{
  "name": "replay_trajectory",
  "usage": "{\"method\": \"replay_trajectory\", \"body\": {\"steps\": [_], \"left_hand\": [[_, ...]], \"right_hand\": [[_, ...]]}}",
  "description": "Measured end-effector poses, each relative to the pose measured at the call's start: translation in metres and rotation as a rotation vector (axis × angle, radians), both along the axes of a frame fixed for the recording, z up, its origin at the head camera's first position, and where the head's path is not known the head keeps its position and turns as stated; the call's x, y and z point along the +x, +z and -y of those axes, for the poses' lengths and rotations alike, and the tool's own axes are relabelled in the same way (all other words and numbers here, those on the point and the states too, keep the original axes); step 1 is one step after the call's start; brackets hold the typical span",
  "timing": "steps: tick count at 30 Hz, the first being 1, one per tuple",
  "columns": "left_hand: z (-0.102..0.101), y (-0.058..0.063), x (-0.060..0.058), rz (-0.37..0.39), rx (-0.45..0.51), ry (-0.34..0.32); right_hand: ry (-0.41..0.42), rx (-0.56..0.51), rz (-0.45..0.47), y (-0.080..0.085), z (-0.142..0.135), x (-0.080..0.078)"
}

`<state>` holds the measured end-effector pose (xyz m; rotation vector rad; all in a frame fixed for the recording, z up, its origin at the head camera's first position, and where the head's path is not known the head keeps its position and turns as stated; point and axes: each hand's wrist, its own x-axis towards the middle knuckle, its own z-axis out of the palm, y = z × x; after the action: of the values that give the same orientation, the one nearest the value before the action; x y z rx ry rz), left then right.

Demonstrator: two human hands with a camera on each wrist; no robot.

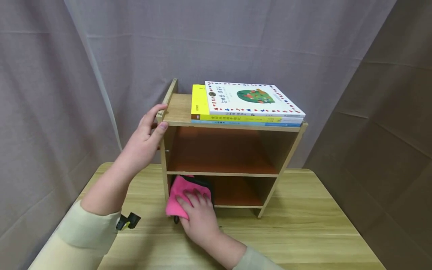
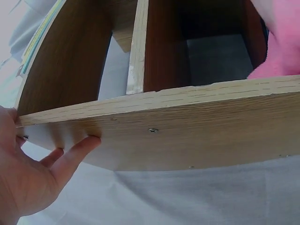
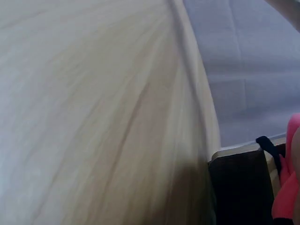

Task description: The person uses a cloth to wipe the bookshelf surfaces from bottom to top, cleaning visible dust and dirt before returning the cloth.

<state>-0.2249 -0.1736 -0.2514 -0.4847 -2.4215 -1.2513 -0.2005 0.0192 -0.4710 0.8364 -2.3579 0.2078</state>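
Pink cloth [image 1: 186,185] hung at the left end of the lower compartment [image 1: 236,191] of a wooden shelf unit [image 1: 221,150], close by the left side panel [image 2: 197,133]. How far it reached inside could not be told. The right hand [image 1: 201,219] held it: the fingers were spread over the pink face, while the thumb was out of sight, seemingly tucked beneath the fabric. The left hand [image 1: 143,140] gripped the upper near corner of the left side panel, its thumb on the near edge and other fingers against the outer face.

By the look of it, the step in hand was wiping the lower compartment at its left end, with the left hand bracing the unit. The next move seemed to call for steady, even pressure from the right hand, drawing the cloth rightward and toward the far side, over the reddish board that showed there. The bracing grip probably mattered too, since a hard push could have slid the unit on the table [image 1: 310,221] or unsettled the stack of books [image 1: 233,104], which lay flat on the unit's top, more to the right.
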Motion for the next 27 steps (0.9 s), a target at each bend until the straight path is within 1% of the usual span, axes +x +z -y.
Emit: {"method": "replay_trajectory", "body": {"steps": [3,5,8,15,19,22,25,27], "left_hand": [[0.0,-0.001,-0.001,0.0,-0.011,0.01],[0.0,-0.001,-0.001,-0.004,-0.013,0.016],[0.0,-0.002,-0.001,0.0,-0.021,0.024],[-0.001,-0.002,-0.001,-0.022,-0.017,0.02],[-0.001,-0.002,0.0,-0.011,-0.017,0.026],[-0.002,-0.002,0.0,-0.003,-0.015,0.025],[-0.002,-0.002,0.0,-0.004,-0.01,0.023],[-0.002,-0.002,-0.001,-0.009,-0.005,0.021]], "right_hand": [[0.026,-0.097,0.049,0.005,0.0,0.0],[0.041,-0.174,0.099,0.009,0.001,0.0],[0.064,-0.314,0.205,0.016,0.002,0.0],[0.107,-0.617,0.441,0.027,0.006,0.0],[0.125,-0.809,0.588,0.034,0.01,0.005],[0.159,-0.936,0.703,0.041,0.015,0.01],[0.193,-1.006,0.758,0.049,0.021,0.017],[0.224,-1.026,0.752,0.055,0.026,0.023]]}}
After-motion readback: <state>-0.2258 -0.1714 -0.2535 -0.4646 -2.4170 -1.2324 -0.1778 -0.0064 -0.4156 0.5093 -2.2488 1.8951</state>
